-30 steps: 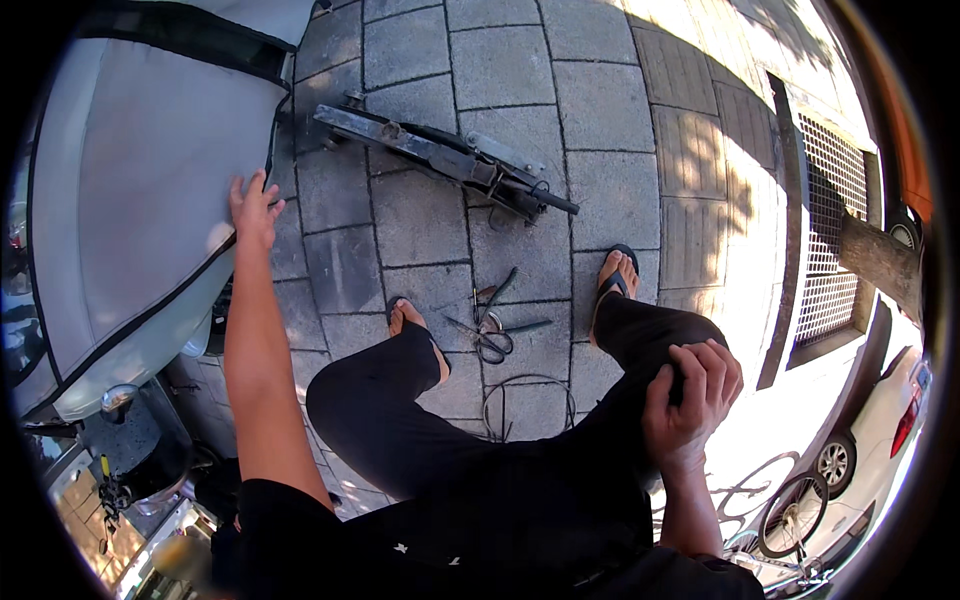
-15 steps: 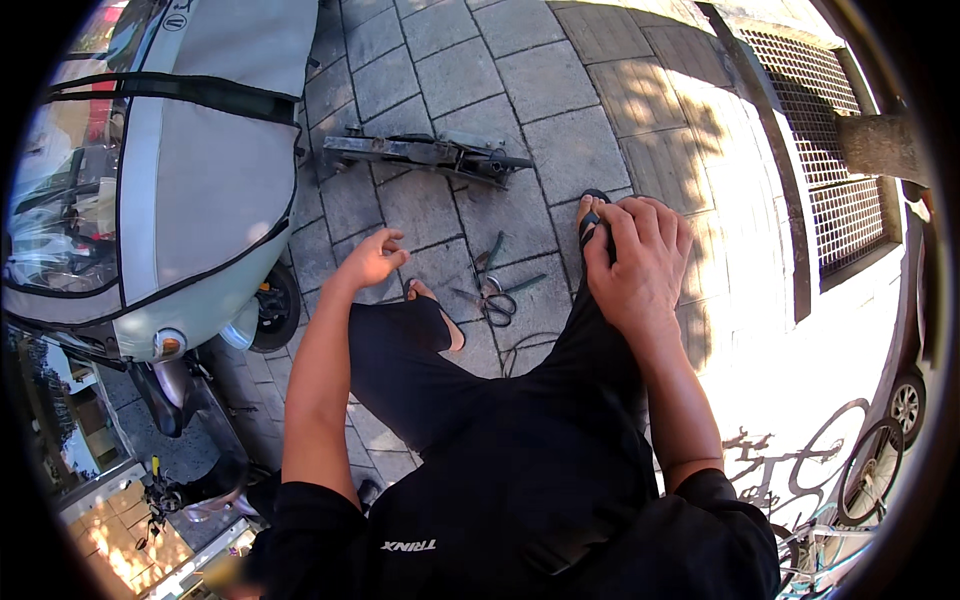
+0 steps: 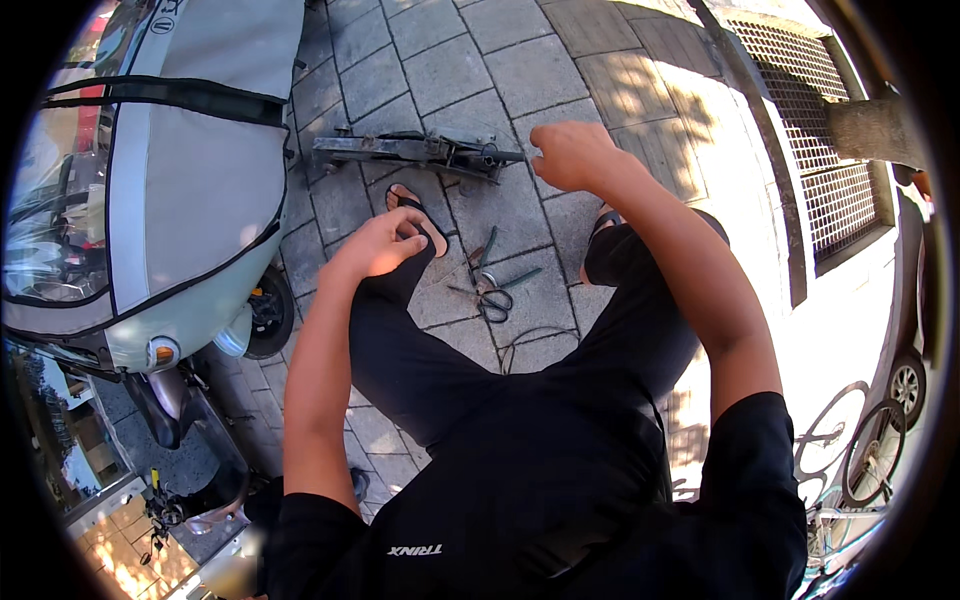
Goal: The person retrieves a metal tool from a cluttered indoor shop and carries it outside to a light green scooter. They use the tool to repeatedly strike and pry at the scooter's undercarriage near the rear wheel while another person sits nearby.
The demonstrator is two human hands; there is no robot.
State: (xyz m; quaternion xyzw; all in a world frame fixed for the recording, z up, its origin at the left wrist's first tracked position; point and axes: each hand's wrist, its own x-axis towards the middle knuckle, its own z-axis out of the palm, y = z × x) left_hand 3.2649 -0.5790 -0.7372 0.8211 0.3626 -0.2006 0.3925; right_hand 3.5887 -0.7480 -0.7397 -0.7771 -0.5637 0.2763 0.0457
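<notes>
On the paving lies a long dark metal frame (image 3: 400,150), its narrow end pointing right. My right hand (image 3: 575,157) hovers just right of that end, apart from it. Its fingers are loosely bent with nothing visible in them. Over my left knee, my left hand (image 3: 378,245) hangs relaxed, thumb apart from the fingers and empty. Between my feet are scissors with black handles (image 3: 494,303) and a tool with dark green handles (image 3: 518,279), lying crossed; the tool's exact kind is hard to make out. A thin dark cord (image 3: 535,332) lies nearer me.
A covered three-wheeler with a grey canopy (image 3: 200,190) stands close on the left, its wheel (image 3: 268,312) by my left arm. To the right are a metal grating (image 3: 800,110), a post (image 3: 872,135) and a bicycle (image 3: 870,455). A scooter (image 3: 200,430) is at lower left.
My right hand has left my right knee and moved up and left toward the metal frame's end. My left hand has lowered slightly; my knees have spread and my left foot moved farther forward.
</notes>
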